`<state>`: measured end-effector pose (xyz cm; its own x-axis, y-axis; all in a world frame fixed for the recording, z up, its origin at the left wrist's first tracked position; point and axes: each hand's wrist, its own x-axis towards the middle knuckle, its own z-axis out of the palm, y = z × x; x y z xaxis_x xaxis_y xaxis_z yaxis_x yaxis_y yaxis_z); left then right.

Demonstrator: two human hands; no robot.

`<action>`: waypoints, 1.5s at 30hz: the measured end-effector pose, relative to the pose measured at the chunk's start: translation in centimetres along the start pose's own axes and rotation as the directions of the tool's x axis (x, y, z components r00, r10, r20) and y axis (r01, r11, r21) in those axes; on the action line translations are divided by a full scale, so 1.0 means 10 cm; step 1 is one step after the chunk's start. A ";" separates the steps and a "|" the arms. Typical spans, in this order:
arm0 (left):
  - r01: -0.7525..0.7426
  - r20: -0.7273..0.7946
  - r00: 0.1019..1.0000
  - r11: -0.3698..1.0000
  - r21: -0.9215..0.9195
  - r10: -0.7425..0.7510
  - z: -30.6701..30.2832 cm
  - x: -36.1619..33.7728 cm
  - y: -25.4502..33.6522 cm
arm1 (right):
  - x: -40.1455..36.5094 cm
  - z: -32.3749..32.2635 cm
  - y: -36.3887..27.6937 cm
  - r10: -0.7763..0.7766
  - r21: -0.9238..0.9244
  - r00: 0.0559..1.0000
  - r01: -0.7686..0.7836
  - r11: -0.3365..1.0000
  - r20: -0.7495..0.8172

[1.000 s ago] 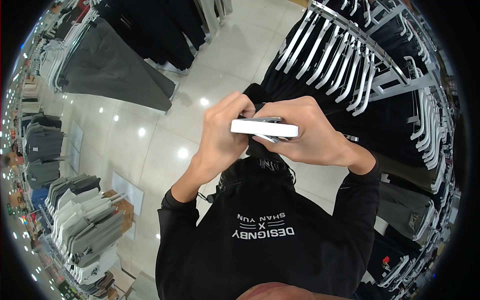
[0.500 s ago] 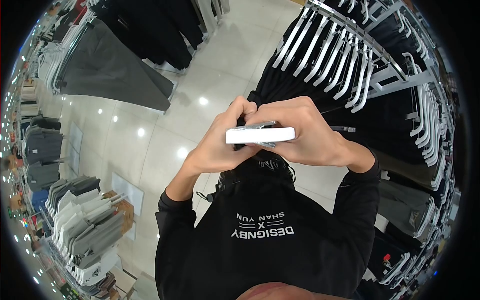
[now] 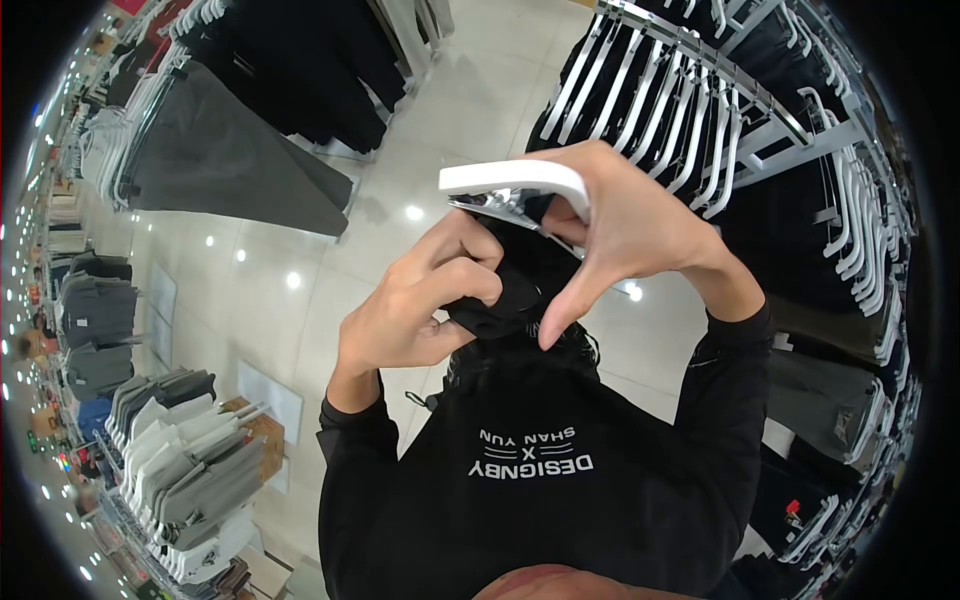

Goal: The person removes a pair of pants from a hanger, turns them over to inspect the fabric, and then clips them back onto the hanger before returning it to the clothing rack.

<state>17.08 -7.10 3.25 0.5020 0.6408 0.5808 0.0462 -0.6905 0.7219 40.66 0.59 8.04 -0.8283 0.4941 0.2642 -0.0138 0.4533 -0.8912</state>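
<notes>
Shop floor, head view: pale glossy tile, seen below the white hanger.
Grey trousers: hung well to the left of the white hanger.
Tops rack: light and grey tops, below and left of the white hanger.
Rail: row of hung hangers, above and right of the white hanger.
White hanger: in the air in front of the chest; metal clip on its underside. Can't tell if the clip bites fabric.
Right hand: fingers curled around the white hanger's curved end, thumb spread well away.
Left hand: curled, gripping bunched black cloth just below the white hanger.
Change: white hanger higher and tilted vs half a second ago; left hand lower, right thumb swung clear.
Meaning: looks like hanger and cloth now handled separately, one per hand.
</notes>
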 end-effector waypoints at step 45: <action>0.430 -0.731 0.584 0.898 -0.091 -0.353 0.14 -0.28 -0.05 | 0.19 -0.08 0.04 -0.159 -0.344 0.951 0.061 0.937 -0.266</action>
<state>16.85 -8.99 0.78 -0.3541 0.8636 0.3590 0.1788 -0.3143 0.9323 39.48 2.33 8.46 -0.6361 0.5950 0.4913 0.1294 0.7099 -0.6923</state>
